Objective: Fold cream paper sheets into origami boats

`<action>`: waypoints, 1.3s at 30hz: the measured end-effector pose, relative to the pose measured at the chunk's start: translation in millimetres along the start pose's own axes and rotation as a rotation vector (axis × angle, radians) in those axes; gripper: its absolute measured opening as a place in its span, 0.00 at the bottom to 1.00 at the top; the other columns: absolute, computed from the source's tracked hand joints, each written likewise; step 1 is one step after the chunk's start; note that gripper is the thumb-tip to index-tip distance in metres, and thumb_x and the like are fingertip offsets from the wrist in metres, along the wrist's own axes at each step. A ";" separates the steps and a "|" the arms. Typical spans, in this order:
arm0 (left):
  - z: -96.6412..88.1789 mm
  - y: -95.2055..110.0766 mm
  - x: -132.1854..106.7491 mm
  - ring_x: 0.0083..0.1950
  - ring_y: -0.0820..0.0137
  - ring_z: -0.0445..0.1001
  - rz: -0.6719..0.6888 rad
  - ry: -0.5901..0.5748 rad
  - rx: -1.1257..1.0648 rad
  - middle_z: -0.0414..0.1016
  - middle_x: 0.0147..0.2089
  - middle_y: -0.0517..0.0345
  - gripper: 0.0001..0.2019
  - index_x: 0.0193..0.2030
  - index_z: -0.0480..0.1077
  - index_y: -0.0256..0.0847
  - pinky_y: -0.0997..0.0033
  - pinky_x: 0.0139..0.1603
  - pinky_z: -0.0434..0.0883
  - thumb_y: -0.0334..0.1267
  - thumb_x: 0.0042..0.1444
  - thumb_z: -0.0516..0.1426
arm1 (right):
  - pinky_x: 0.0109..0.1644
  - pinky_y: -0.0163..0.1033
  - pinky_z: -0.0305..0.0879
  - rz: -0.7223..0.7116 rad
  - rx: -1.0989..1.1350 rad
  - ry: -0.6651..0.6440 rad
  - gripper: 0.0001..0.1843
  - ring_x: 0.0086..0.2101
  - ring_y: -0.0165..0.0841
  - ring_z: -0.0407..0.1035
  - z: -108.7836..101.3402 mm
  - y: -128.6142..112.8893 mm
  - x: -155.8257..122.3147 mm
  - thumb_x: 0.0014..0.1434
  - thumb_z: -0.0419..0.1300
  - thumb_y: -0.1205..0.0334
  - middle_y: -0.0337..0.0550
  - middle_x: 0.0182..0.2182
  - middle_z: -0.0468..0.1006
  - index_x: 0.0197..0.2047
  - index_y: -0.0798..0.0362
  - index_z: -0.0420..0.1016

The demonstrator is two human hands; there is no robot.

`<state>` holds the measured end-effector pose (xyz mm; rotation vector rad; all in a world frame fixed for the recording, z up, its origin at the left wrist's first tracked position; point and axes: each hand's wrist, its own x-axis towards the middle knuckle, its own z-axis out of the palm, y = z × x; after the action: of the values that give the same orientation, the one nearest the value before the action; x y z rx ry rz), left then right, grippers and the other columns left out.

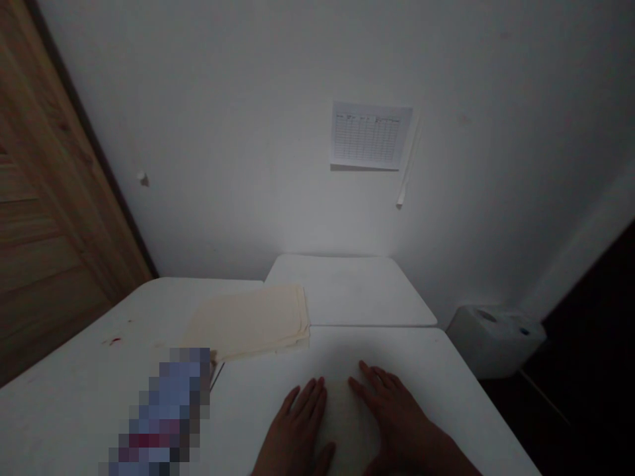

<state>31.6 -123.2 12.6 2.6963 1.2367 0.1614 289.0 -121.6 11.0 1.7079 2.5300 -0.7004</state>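
Observation:
My left hand (pixel 300 423) lies on the white table, its fingers stretched out along the left side of a pale, flat rectangular piece (pixel 343 413). My right hand (pixel 397 413) rests at the piece's right side with fingers spread. The piece looks like folded paper or thin card, but its material is hard to tell in the dim light. Its near end runs out of view at the bottom. Beyond my left hand is a stack of cream sheets or folders (pixel 248 320).
White tables (pixel 491 433) adjoin each other against the wall. A blurred-out bluish object (pixel 169 403) occupies the left. A printed chart (pixel 370 135) hangs on the wall. At right stands a white box-like container (pixel 496 340); a wooden door (pixel 54 165) is at left.

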 end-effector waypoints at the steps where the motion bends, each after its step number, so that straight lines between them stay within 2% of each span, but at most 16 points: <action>1: 0.1 0.4 0.3 0.70 0.55 0.49 0.002 -0.005 -0.003 0.45 0.71 0.50 0.35 0.70 0.49 0.38 0.53 0.69 0.52 0.49 0.60 0.53 | 0.66 0.61 0.30 -0.015 -0.006 -0.007 0.72 0.66 0.59 0.31 -1.4 -0.7 2.3 0.28 0.73 0.38 0.48 0.70 0.29 0.70 0.40 0.39; 9: -3.4 1.6 2.0 0.71 0.54 0.47 0.006 -0.018 -0.010 0.45 0.71 0.48 0.39 0.70 0.50 0.36 0.53 0.69 0.50 0.53 0.57 0.55 | 0.65 0.65 0.30 -0.064 -0.037 -0.068 0.75 0.65 0.62 0.31 -1.6 -4.7 24.5 0.22 0.76 0.41 0.47 0.70 0.30 0.70 0.36 0.40; 19: -9.2 4.1 -0.4 0.71 0.56 0.45 -0.002 -0.036 -0.029 0.42 0.72 0.50 0.37 0.70 0.48 0.38 0.53 0.69 0.49 0.52 0.58 0.54 | 0.66 0.61 0.29 0.029 -0.022 -0.025 0.73 0.66 0.58 0.32 1.4 -0.2 1.7 0.26 0.73 0.36 0.51 0.70 0.31 0.71 0.42 0.41; 24: -4.7 0.3 -2.9 0.71 0.56 0.44 0.020 -0.016 0.002 0.40 0.72 0.51 0.39 0.71 0.46 0.38 0.53 0.70 0.48 0.50 0.57 0.55 | 0.67 0.60 0.31 0.066 -0.015 -0.004 0.73 0.66 0.57 0.33 4.6 0.7 -2.6 0.27 0.71 0.35 0.51 0.70 0.32 0.71 0.46 0.41; 31: -3.5 -1.5 -5.7 0.72 0.57 0.41 0.034 -0.021 0.026 0.37 0.72 0.52 0.42 0.72 0.42 0.39 0.54 0.70 0.47 0.49 0.55 0.56 | 0.67 0.59 0.34 0.072 0.009 0.022 0.71 0.66 0.56 0.35 3.1 2.6 -2.9 0.27 0.72 0.35 0.46 0.70 0.33 0.70 0.41 0.43; 35: -8.3 2.6 -4.6 0.72 0.57 0.41 0.013 -0.042 0.014 0.38 0.72 0.50 0.41 0.71 0.43 0.37 0.54 0.70 0.47 0.49 0.55 0.56 | 0.66 0.59 0.36 0.051 0.020 0.028 0.67 0.65 0.56 0.39 2.4 1.4 -8.6 0.27 0.71 0.33 0.46 0.70 0.39 0.68 0.38 0.50; 39: -8.8 3.0 -4.8 0.72 0.56 0.41 0.021 -0.013 0.014 0.38 0.72 0.50 0.40 0.71 0.44 0.37 0.53 0.70 0.48 0.51 0.57 0.54 | 0.66 0.57 0.40 -0.009 -0.015 0.076 0.52 0.64 0.54 0.46 6.9 -4.3 -21.7 0.39 0.66 0.30 0.47 0.68 0.49 0.65 0.38 0.59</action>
<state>29.2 -127.8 21.6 2.7188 1.2104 0.1383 292.4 -144.5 11.8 1.7525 2.5863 -0.6273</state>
